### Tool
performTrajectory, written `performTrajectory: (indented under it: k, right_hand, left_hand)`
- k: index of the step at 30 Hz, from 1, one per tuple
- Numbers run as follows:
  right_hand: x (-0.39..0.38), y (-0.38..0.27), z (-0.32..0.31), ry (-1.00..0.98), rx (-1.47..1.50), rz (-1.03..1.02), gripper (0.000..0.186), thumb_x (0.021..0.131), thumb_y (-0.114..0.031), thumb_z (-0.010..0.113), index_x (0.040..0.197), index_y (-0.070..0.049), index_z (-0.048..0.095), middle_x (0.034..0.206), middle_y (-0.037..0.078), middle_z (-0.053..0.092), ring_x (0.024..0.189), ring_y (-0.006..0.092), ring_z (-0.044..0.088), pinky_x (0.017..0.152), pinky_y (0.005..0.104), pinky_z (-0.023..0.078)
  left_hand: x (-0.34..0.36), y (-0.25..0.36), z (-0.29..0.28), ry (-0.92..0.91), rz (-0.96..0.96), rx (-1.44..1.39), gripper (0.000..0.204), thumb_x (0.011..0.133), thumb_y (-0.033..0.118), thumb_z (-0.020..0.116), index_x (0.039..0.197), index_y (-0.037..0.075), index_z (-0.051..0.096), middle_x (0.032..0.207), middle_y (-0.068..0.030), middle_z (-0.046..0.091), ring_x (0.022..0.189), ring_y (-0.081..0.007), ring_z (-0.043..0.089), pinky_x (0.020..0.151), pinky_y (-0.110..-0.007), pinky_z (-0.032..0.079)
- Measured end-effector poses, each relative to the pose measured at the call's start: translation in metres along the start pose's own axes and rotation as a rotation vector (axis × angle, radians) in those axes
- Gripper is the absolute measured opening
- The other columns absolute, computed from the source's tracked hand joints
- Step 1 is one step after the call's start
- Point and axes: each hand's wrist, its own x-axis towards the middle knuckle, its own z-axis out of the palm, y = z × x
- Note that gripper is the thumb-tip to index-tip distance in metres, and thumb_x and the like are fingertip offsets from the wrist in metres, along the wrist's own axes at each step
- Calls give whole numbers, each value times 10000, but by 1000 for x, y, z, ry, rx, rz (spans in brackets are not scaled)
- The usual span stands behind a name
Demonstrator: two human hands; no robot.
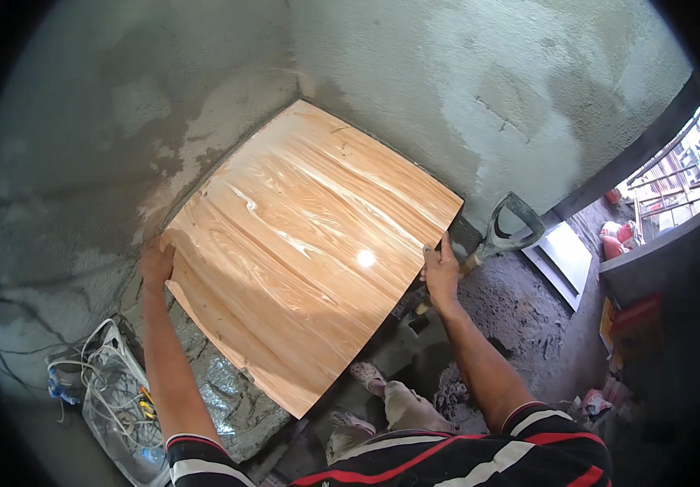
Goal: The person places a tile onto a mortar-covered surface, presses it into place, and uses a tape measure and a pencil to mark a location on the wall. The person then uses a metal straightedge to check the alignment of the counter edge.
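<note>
A large glossy tile [309,252] with a brown wood-grain pattern fills the middle of the view. Its far corner sits in the corner where two plastered walls meet, and its near left edge is jagged. My left hand [157,261] grips the tile at its left corner, beside the left wall. On the right edge, my right hand [441,272] holds the tile with the thumb on top and its other fingers partly hidden. Wet grey mortar [232,385] shows below the tile's near left edge.
A shovel's D-shaped handle [514,223] stands right of my right hand. White tiles [562,264] lie beyond it near a doorway. Cables and a clear plastic bag [118,406] lie at lower left. Dark sand or mortar [520,312] covers the floor at right.
</note>
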Motion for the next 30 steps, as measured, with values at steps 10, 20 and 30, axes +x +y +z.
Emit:
performTrajectory:
  k: [10,20,30]
  right_hand:
    - [-1,4,-9,17,1,-27,687,983,-189,620,1575,-68,293,659,-29,500,517,61,465,457,244,443]
    - [3,11,-20,11,-286,-72,618,966,-252,621,1531,-138,399,618,-4,504,451,96,471,383,262,395]
    - [-17,12,-5,155,-229,-140,518,1017,-355,543,1412,-20,516,1015,102,642,738,161,588,500,260,450]
  left_hand:
    - [-4,43,-12,-116,-108,-47,554,939,348,610,1329,-42,565,1372,-276,548,1293,-430,494,1112,-494,369]
    - [-148,184,-4,-171,146,-124,735,993,467,506,1526,-15,347,1644,-201,203,1523,-399,142,1233,-534,109]
    - [-306,234,-59,-197,43,-257,826,991,488,498,1509,-116,275,1617,-283,192,1517,-434,135,1223,-551,128]
